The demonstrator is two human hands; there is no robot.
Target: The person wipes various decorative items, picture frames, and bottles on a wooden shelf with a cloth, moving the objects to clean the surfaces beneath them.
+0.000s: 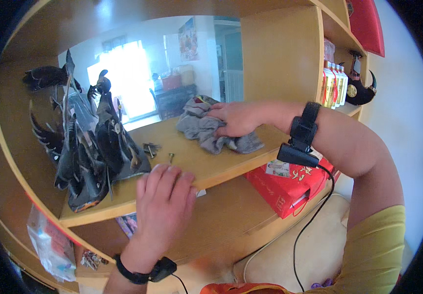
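Note:
My right hand [239,118] presses on a crumpled grey cloth [211,134], fingers bent into its folds. The cloth lies on a wooden cabinet shelf [189,165], against the mirrored back panel [204,73]. At the shelf's front edge is my left hand [165,202], back up, its fingertips and palm hidden. Just beyond its fingers a small screw [171,157] stands on the shelf, with more small metal hardware [150,150] nearby. A dark carved ornament [103,147] with bird-like shapes fills the shelf's left end.
Below the shelf sits a red gift bag [281,187]. White bottles [333,86] and a dark horn-shaped ornament [360,90] occupy a side compartment. A plastic bag [51,242] is at lower left. Cables [312,224] trail from both wrist-worn devices.

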